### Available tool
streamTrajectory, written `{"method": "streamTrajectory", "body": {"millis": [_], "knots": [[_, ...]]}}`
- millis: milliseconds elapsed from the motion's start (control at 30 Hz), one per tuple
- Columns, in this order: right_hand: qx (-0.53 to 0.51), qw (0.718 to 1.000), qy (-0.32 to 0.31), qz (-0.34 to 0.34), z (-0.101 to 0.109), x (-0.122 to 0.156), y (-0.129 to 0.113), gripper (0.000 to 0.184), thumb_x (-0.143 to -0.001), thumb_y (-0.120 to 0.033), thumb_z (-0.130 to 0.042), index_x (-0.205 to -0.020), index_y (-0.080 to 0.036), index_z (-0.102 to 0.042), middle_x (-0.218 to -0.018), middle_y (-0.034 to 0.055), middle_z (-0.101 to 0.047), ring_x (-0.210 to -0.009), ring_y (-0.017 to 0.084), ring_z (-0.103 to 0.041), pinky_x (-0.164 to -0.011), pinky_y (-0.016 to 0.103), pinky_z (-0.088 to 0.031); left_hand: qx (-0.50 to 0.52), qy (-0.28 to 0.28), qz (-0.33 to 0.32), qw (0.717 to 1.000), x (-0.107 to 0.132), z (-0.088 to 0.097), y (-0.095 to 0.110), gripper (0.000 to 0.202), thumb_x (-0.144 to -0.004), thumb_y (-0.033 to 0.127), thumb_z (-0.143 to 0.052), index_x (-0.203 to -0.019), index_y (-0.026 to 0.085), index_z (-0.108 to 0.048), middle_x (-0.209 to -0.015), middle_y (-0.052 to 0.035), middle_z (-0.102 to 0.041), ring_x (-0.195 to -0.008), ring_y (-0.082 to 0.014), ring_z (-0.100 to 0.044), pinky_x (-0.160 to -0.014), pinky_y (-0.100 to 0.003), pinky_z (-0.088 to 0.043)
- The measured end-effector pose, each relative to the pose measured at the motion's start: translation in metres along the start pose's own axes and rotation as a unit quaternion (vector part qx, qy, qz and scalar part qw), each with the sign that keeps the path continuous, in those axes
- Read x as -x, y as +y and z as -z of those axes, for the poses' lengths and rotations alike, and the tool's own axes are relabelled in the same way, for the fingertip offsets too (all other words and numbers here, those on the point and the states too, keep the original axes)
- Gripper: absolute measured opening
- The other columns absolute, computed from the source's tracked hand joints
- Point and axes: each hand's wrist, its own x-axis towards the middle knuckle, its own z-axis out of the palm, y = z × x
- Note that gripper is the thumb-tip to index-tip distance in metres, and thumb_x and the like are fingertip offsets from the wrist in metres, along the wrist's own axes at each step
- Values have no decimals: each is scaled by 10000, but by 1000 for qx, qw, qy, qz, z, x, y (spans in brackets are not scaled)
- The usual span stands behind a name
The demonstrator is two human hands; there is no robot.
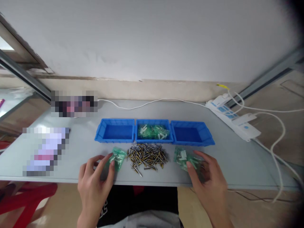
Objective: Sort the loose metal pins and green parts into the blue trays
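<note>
My left hand [98, 174] is closed on the edge of a small green plastic bag [118, 158] with pale pieces inside, at the left of the pile. On the other side, my right hand [209, 175] grips green plastic bags [184, 157] with white labels and small parts; how many is hard to tell. Between the hands lies a loose pile of thin metal pins [148, 156], silver and brass-coloured. Behind the pile, the middle blue bin [154, 141] holds several similar green bags.
A left blue bin [115, 140] and a right blue bin [193, 142] flank the middle one. A white power strip [231, 118] with cables lies at the right on the grey table [71, 172]. Two blurred-out items are at the left. A red stool [30, 202] stands below.
</note>
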Motion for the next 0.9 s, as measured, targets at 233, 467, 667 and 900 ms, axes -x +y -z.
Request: {"method": "streamTrajectory", "body": {"millis": [233, 467, 667, 900], "knots": [[17, 996, -74, 52, 11, 8, 11, 459, -1092, -340, -618, -1545, -278, -579, -1419, 114, -725, -1140, 292, -760, -986, 457, -625, 20, 22, -1, 1000, 11, 4, -5, 247, -1028, 205, -724, -1273, 234, -741, -1257, -122, -741, -987, -271, -669, -929, -420, -514], [59, 981, -100, 158, 8, 5, 17, 630, -1099, -265, -607, -1702, -269, -426, -1474, 145, -708, -1264, 348, -710, -1039, 544, -601, 61, 21, -20, 998, 9, 2, -2, 239, -1023, 115, -700, -1235, 219, -740, -1278, -145, -734, -1011, -273, -683, -942, -439, -520], [62, 984, -64, 158, 14, 3, 8, 589, -1087, -245, -646, -1658, -263, -503, -1511, 136, -685, -1292, 335, -712, -1076, 528, -595, 83, 64, -22, 994, 5, 4, 2, 263, -1004, 55, -695, -1191, 230, -754, -1232, -126, -750, -993, -259, -696, -892, -427, -516], [107, 972, 1, 210, 18, -58, -21, 311, -1072, -241, -698, -1382, -268, -703, -1191, 73, -800, -777, 205, -705, -809, 392, -596, 111, 90, -46, 989, -7, 5, -2, 287, -979, 2, -693, -1159, 211, -773, -1165, -134, -778, -981, -261, -715, -903, -440, -523]]}}
